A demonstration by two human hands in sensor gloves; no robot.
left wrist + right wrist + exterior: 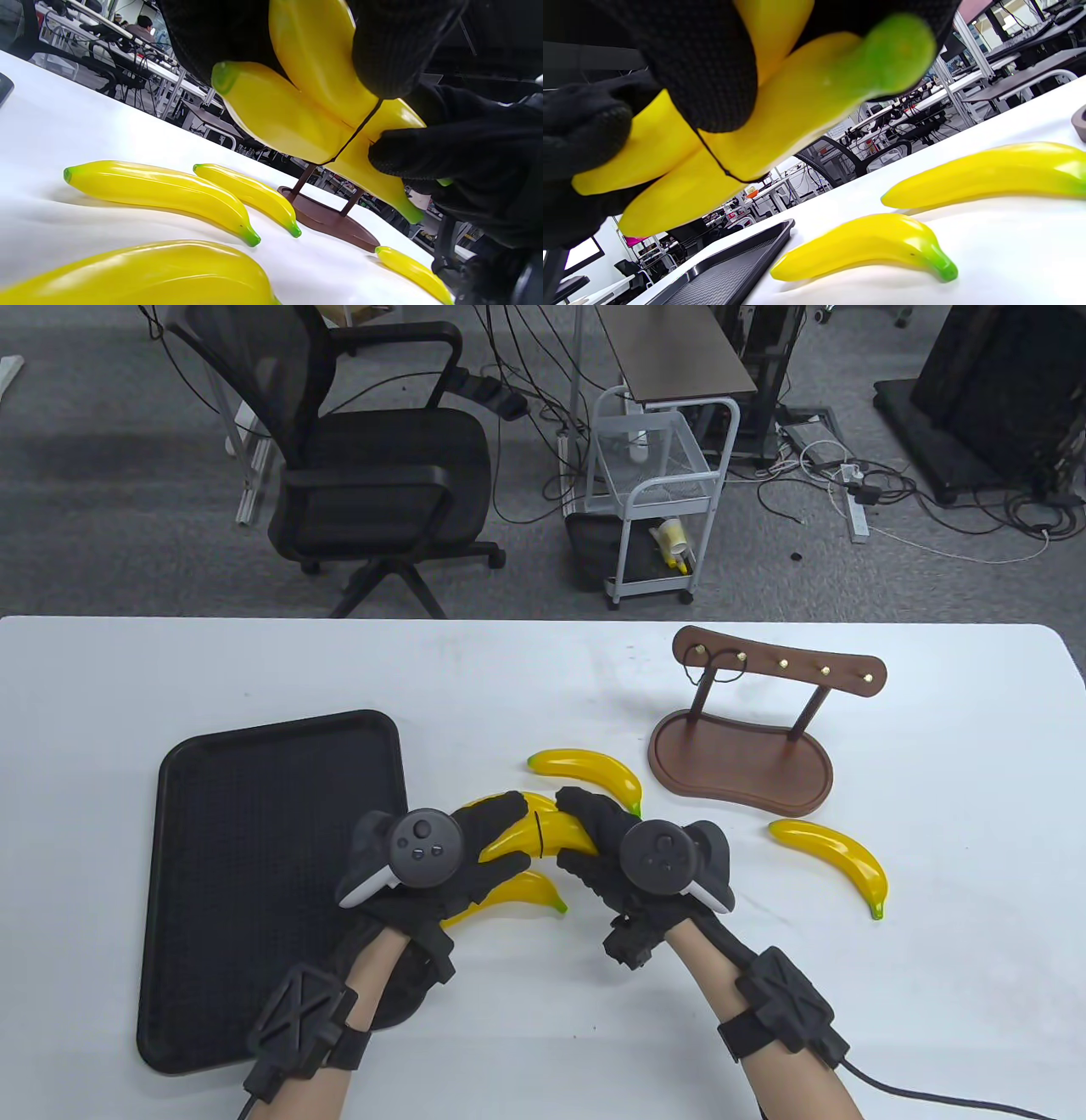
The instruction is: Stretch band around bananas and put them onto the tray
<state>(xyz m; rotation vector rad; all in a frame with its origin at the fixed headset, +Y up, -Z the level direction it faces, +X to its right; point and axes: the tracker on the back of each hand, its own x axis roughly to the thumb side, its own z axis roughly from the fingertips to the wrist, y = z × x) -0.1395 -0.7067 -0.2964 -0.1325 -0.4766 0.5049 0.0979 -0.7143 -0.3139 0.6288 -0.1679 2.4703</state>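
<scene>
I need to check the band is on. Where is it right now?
In the table view the band is a thin black loop around the held bananas, between the left hand and right hand, right of the tray.

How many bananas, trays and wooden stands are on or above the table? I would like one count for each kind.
Glossy yellow bananas: 6, two held, four lying
Black rectangular tray: 1
Brown wooden stand: 1
Total: 8
</scene>
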